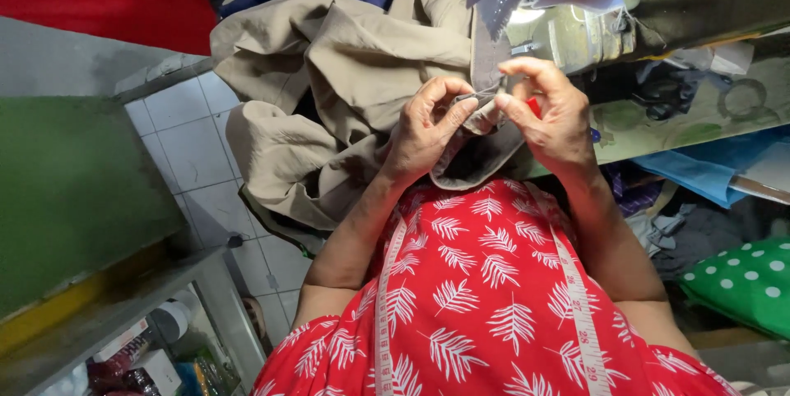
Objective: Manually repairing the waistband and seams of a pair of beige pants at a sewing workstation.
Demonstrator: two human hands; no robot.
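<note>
Two hands pinch a grey waistband: the left hand (428, 128) and right hand (553, 116) are clamped on the band (485, 91) of beige trousers (346, 75) at the tabletop (658, 120) edge, beside a sewing machine (592, 34).

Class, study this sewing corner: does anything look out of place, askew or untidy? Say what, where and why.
The beige garment spills in a crumpled heap off the table toward the tiled floor. Both hands, left hand and right hand, pinch its grey edge. Nothing looks damaged.
</note>
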